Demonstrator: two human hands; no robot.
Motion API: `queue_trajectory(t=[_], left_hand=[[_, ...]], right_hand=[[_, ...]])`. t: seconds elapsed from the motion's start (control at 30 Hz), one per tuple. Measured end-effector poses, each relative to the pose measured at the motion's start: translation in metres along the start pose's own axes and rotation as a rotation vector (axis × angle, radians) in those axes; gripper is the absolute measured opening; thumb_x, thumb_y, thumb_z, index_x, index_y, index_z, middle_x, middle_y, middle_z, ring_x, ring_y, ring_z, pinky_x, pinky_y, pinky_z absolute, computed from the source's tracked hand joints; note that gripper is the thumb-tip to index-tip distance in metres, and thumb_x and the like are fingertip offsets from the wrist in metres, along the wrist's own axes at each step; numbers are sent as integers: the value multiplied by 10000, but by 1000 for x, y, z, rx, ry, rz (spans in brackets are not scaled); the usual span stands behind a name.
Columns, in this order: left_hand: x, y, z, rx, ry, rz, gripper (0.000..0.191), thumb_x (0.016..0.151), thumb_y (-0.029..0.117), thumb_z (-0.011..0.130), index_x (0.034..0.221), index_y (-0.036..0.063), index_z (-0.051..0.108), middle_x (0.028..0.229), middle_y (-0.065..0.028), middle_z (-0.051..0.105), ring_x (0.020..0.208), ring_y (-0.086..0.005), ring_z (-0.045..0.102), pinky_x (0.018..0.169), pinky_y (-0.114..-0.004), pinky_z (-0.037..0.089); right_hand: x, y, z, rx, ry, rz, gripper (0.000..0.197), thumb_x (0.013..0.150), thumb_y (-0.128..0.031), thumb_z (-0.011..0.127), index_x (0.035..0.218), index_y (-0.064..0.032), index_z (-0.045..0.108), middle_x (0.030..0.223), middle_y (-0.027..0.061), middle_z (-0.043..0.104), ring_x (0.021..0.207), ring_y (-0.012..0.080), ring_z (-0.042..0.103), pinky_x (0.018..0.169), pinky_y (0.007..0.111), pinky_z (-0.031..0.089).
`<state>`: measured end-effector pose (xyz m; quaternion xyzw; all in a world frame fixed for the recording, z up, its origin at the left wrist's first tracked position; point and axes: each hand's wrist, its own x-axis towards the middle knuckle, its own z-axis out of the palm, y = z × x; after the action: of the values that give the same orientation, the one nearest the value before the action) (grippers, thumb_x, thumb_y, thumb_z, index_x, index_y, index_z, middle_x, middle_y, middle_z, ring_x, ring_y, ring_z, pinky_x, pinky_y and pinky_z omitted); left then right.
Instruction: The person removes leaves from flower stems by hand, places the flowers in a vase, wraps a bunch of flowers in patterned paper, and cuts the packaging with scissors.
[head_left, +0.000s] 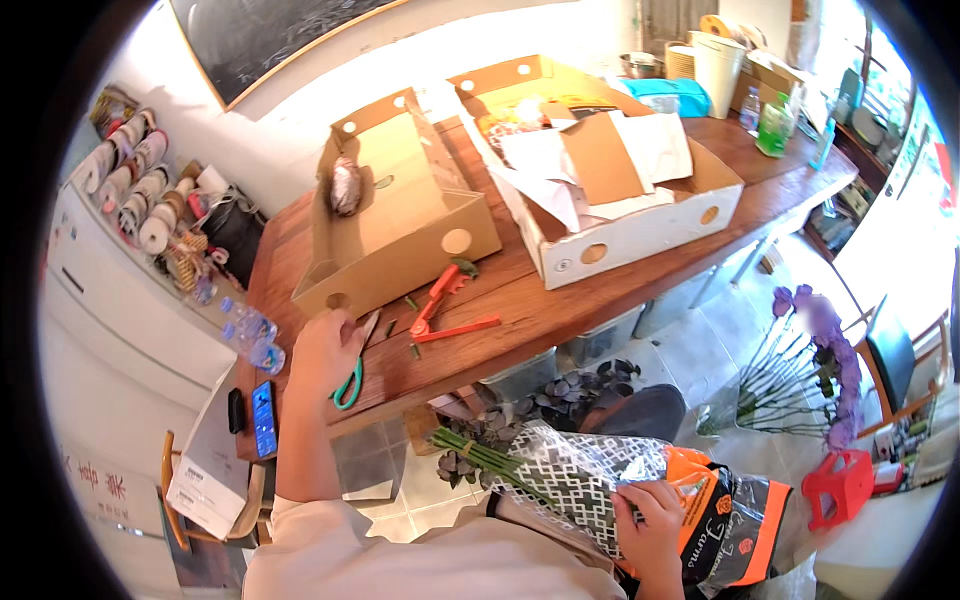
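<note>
My left hand (326, 349) is over the near left part of the wooden table (480, 330), fingers curled down. Right beside it lie scissors with green handles (349, 388); the fingers hide whether they touch the blades. Across my lap rests a bunch of green-stemmed flowers (484, 457), its stems banded together and pointing left. White-patterned clear wrapping (574, 469) covers the bunch, ending in an orange and black printed sleeve (731, 525). My right hand (651, 525) grips this wrapped bunch; the blooms are hidden. A red thorn stripper (442, 307) lies spread on the table.
Two cardboard boxes, one brown (397, 240) and one white-sided (637, 240), stand on the table. A phone (264, 420) and plastic bottles (253, 337) are at its left edge. Dark foliage (570, 390), purple flowers (829, 337) and a red stool (838, 487) are beyond my lap.
</note>
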<state>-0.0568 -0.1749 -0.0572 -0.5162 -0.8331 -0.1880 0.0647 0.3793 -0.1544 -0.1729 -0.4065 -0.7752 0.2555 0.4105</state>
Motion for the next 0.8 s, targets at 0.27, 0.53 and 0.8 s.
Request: queue_trajectory(t=[0.27,0.53,0.8], left_hand=[[-39,-66,-5,-62,-319,-277,294,701,135,802,881,-64,683,729,-185,651,669,-266,647,642,-370,519],[-41,-64,-10,-56,-431,-263,272,611,13,777,849,-72,677,699,-92,655,656,-152,622,639,-279,509],[-88,12,9,-405,-747,372,370,537,21,758,896,14,671,768,-113,624,727,-296,630,661,-354,501]], right_hand=[[31,11,-9,114,-96,114,76,780,-8,729,787,-5,653,704,114,633,616,254,628,559,332,480],[39,21,-23,101,-239,168,71,828,-43,717,826,9,670,736,125,637,630,253,628,584,346,499],[58,20,-29,236,-400,198,121,865,-104,686,864,16,674,748,151,665,647,279,649,603,351,498]])
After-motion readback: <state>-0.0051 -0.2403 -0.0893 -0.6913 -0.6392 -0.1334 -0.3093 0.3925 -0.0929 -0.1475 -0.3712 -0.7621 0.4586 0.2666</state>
